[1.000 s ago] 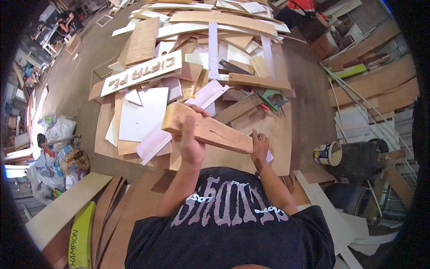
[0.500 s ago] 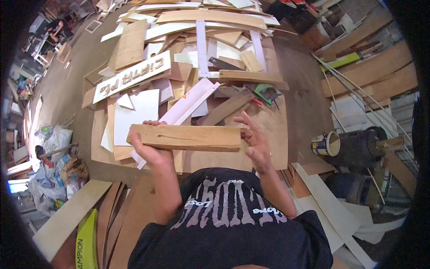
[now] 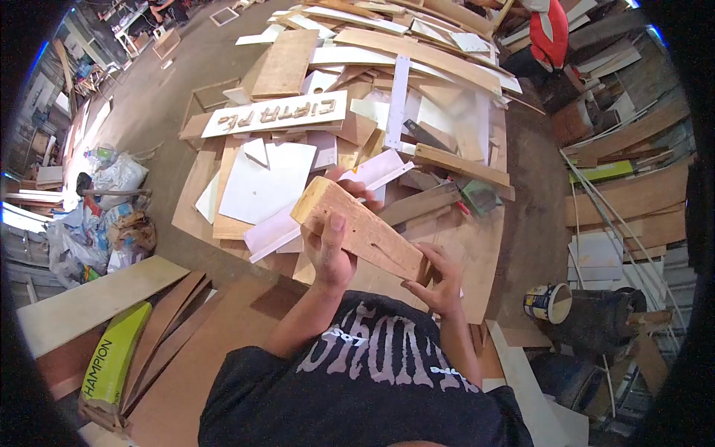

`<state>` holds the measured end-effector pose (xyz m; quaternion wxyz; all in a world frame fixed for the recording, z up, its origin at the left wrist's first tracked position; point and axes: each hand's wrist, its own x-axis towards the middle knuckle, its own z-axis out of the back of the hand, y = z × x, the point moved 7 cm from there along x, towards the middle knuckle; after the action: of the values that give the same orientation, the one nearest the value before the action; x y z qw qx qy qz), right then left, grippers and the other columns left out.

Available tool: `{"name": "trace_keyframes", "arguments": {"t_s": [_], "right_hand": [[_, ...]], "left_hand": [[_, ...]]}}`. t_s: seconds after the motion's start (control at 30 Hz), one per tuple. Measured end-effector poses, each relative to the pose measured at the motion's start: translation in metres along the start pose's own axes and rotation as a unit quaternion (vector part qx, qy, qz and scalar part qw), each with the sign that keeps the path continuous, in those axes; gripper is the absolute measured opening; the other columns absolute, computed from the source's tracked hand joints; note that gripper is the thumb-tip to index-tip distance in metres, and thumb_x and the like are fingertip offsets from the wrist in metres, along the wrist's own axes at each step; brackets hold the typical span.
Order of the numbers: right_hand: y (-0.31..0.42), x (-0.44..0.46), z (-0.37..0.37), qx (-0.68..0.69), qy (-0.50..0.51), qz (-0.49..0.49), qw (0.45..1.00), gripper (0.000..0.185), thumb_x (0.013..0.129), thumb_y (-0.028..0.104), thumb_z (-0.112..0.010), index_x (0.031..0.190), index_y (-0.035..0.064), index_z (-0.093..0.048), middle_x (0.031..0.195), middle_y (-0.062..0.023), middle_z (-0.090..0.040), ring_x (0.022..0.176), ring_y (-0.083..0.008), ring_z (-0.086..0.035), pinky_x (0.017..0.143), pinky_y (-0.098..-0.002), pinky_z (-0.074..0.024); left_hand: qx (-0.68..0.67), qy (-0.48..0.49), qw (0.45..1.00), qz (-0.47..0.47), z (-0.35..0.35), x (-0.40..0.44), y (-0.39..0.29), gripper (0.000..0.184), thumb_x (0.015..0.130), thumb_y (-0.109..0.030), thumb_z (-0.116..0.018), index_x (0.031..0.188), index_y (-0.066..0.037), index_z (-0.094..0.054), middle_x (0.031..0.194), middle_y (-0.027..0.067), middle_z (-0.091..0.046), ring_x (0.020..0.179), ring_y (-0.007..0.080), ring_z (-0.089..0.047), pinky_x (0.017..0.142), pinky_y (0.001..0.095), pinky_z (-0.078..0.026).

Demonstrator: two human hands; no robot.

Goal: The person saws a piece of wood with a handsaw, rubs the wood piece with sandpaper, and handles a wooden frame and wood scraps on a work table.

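Note:
A thick wooden block (image 3: 370, 237) is held in front of my chest, tilted so its far left end is raised and faces up. My left hand (image 3: 335, 249) wraps round that end, thumb on the near face and fingers over the far side. The fingers of my right hand (image 3: 441, 277) grip the lower right end. Beyond the block, a white board (image 3: 268, 179) and a pale pink strip (image 3: 279, 232) lie on the work table (image 3: 469, 279). A green tool (image 3: 480, 195), partly blurred, sits to the right.
Scrap boards are heaped across the table, among them a panel with cut-out letters (image 3: 275, 115). Plastic bags (image 3: 112, 216) lie at left. A paint bucket (image 3: 549, 302) stands at right near dark drums (image 3: 596, 313). A person in red and black (image 3: 547, 37) is at far right.
The block has turned from level to slanted, its left end now raised. My right hand, spread beside the block before, has closed on its right end. The view has shifted.

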<state>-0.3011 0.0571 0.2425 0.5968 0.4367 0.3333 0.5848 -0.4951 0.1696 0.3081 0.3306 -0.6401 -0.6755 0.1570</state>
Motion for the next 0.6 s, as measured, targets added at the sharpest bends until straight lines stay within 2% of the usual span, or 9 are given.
{"name": "trace_keyframes", "arguments": {"t_s": [0.07, 0.1, 0.2, 0.27, 0.33, 0.37, 0.5, 0.57, 0.6], "right_hand": [[0.003, -0.003, 0.003, 0.001, -0.025, -0.001, 1.0, 0.071, 0.061, 0.021, -0.091, 0.125, 0.0035, -0.065, 0.121, -0.0162, -0.065, 0.111, -0.0282, -0.063, 0.095, -0.0376, -0.0487], [0.002, -0.006, 0.007, 0.005, -0.048, -0.007, 0.999, 0.069, 0.061, 0.019, -0.091, 0.123, 0.0035, -0.066, 0.12, -0.0159, -0.065, 0.11, -0.0284, -0.063, 0.095, -0.0379, -0.049], [0.003, -0.014, 0.014, -0.069, -0.101, 0.039, 0.992, 0.066, 0.06, 0.015, -0.09, 0.121, 0.0041, -0.067, 0.117, -0.0145, -0.066, 0.107, -0.0283, -0.064, 0.091, -0.0368, -0.0511], [0.004, -0.017, 0.017, -0.071, -0.114, 0.043, 0.99, 0.068, 0.06, 0.013, -0.09, 0.123, 0.0038, -0.066, 0.12, -0.0142, -0.063, 0.108, -0.0266, -0.063, 0.09, -0.0345, -0.0509], [0.006, -0.021, 0.018, -0.071, -0.129, 0.05, 0.988, 0.069, 0.06, 0.011, -0.089, 0.125, 0.0034, -0.065, 0.123, -0.0139, -0.061, 0.109, -0.0248, -0.061, 0.088, -0.0321, -0.0506], [0.007, -0.023, 0.019, -0.09, -0.141, 0.061, 0.984, 0.068, 0.06, 0.01, -0.089, 0.124, 0.0041, -0.066, 0.122, -0.0145, -0.061, 0.11, -0.026, -0.061, 0.089, -0.0335, -0.0511], [0.018, -0.027, 0.026, -0.128, -0.189, 0.121, 0.966, 0.066, 0.06, 0.01, -0.089, 0.121, 0.0073, -0.067, 0.121, -0.016, -0.063, 0.111, -0.0304, -0.062, 0.091, -0.0392, -0.0519], [0.025, -0.029, 0.028, -0.154, -0.198, 0.1, 0.963, 0.064, 0.06, 0.01, -0.089, 0.12, 0.0079, -0.068, 0.123, -0.0168, -0.061, 0.113, -0.0314, -0.061, 0.092, -0.0403, -0.0517], [0.03, -0.029, 0.029, -0.177, -0.202, 0.084, 0.959, 0.062, 0.061, 0.01, -0.09, 0.119, 0.0085, -0.068, 0.126, -0.0176, -0.06, 0.116, -0.0324, -0.059, 0.092, -0.0414, -0.0516]], "left_hand": [[0.044, -0.058, 0.997, -0.037, -0.004, 0.003, -0.008, 0.059, 0.092, -0.022, -0.063, 0.14, 0.004, -0.041, 0.115, 0.0148, -0.061, 0.106, 0.0234, -0.062, 0.094, 0.0387, -0.053], [0.042, -0.055, 0.997, -0.037, -0.007, 0.003, -0.009, 0.059, 0.092, -0.022, -0.063, 0.14, 0.004, -0.041, 0.115, 0.0148, -0.061, 0.106, 0.0234, -0.062, 0.094, 0.0387, -0.053], [0.071, -0.081, 0.994, -0.001, -0.002, 0.003, -0.008, 0.055, 0.089, -0.014, -0.065, 0.137, 0.005, -0.044, 0.121, 0.0149, -0.059, 0.108, 0.022, -0.061, 0.096, 0.038, -0.052], [0.105, -0.078, 0.991, 0.016, 0.004, 0.001, -0.006, 0.055, 0.087, -0.01, -0.068, 0.136, 0.003, -0.046, 0.123, 0.0138, -0.058, 0.112, 0.0212, -0.059, 0.097, 0.0357, -0.05], [0.124, -0.089, 0.987, 0.043, 0.013, -0.004, -0.004, 0.058, 0.086, -0.011, -0.07, 0.137, 0.001, -0.044, 0.123, 0.0127, -0.057, 0.112, 0.021, -0.058, 0.097, 0.0348, -0.049], [0.141, -0.098, 0.983, 0.066, 0.016, -0.006, -0.002, 0.062, 0.085, -0.011, -0.073, 0.138, 0.0, -0.043, 0.123, 0.0117, -0.056, 0.113, 0.0207, -0.057, 0.097, 0.034, -0.049], [0.189, -0.12, 0.973, 0.056, 0.02, -0.009, 0.001, 0.07, 0.083, -0.012, -0.076, 0.141, -0.003, -0.039, 0.122, 0.0101, -0.055, 0.112, 0.0206, -0.056, 0.097, 0.0336, -0.048], [0.164, -0.154, 0.97, 0.091, 0.022, -0.014, 0.003, 0.069, 0.083, -0.015, -0.075, 0.141, -0.001, -0.04, 0.123, 0.0117, -0.053, 0.113, 0.0239, -0.056, 0.099, 0.0404, -0.047], [0.135, -0.178, 0.968, 0.11, 0.023, -0.018, 0.004, 0.069, 0.084, -0.016, -0.073, 0.143, -0.003, -0.04, 0.122, 0.012, -0.053, 0.112, 0.0244, -0.056, 0.099, 0.0402, -0.047]]}}
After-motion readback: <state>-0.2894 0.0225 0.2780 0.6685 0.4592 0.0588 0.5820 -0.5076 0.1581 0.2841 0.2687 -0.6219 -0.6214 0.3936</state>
